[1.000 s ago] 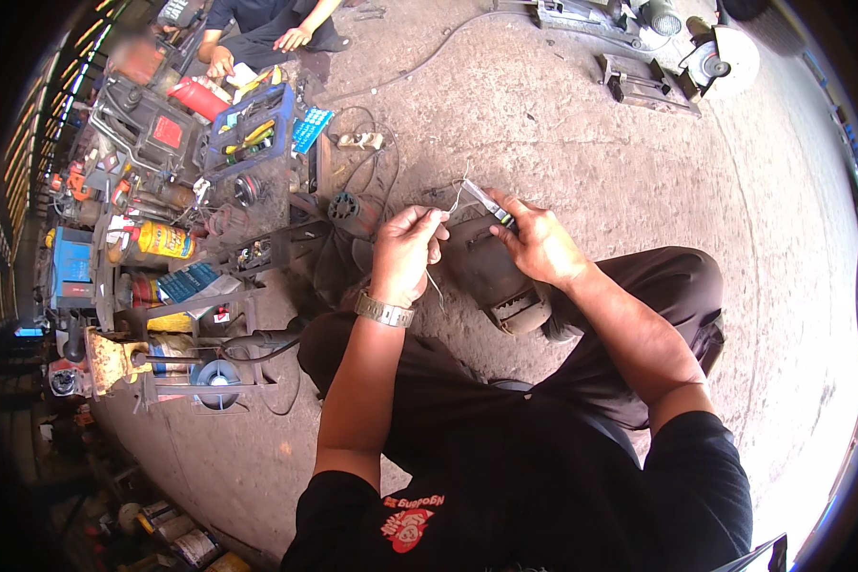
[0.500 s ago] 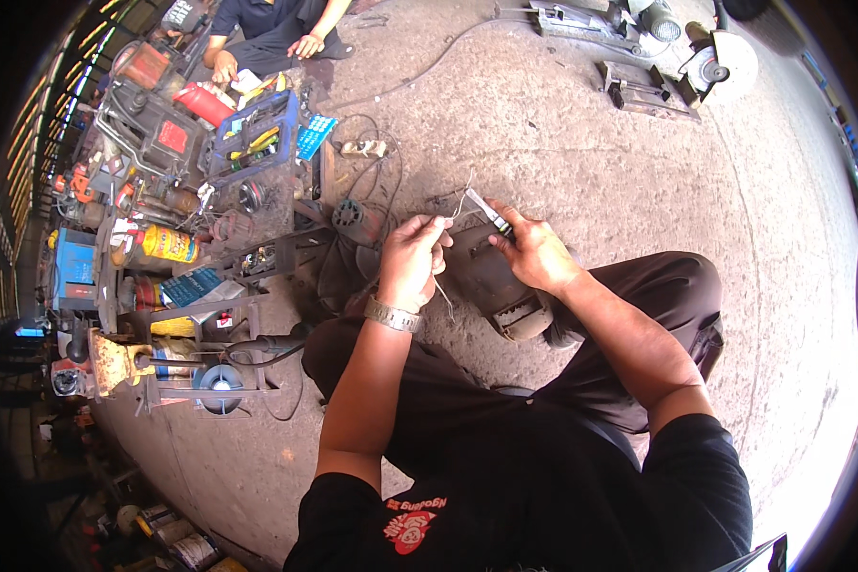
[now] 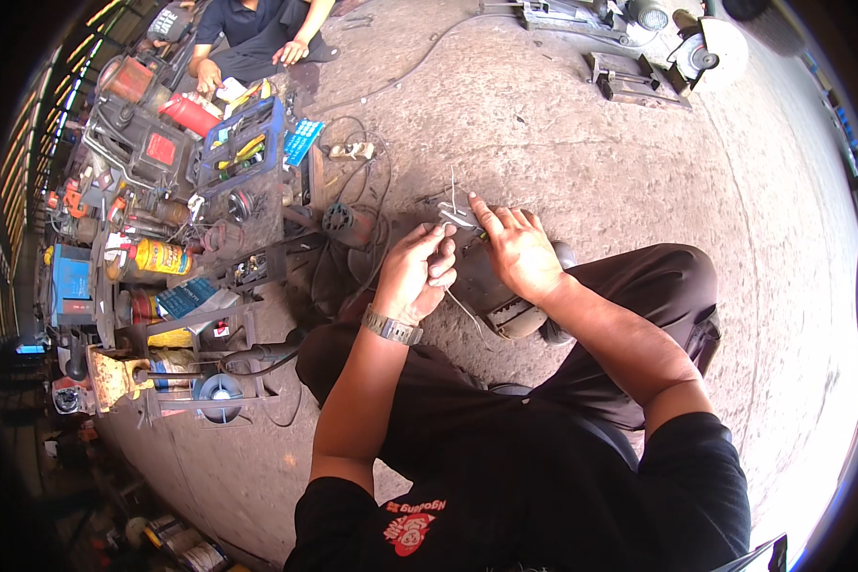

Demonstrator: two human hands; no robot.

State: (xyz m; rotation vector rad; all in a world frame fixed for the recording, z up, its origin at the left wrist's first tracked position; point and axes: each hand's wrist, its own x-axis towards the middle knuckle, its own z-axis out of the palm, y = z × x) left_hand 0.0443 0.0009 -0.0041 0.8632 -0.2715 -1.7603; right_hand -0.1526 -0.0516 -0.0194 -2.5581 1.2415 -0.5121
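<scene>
My left hand (image 3: 414,272) pinches a thin pale cord (image 3: 467,310), one end trailing below toward my lap and the other standing up beyond my fingertips. Close beside it, my right hand (image 3: 524,250) is closed around a knife, index finger stretched forward. The light blade (image 3: 458,217) shows just past the left fingertips, against or very near the cord; actual contact is hard to tell. Most of the handle is hidden under my right hand. Beneath both hands, a dark rounded object (image 3: 481,272) lies on the floor between my legs.
At the left stands a crowded bench with a blue toolbox (image 3: 278,138), a yellow container (image 3: 162,255) and a black case (image 3: 129,138). A power strip (image 3: 353,151) and cables lie ahead. Another person (image 3: 257,43) sits at the far left; a cut-off saw (image 3: 710,57) stands far right.
The knife blade has come down and left to my left fingertips, its angle now flatter. My right index finger has stretched out. The cord's lower end hangs farther right.
</scene>
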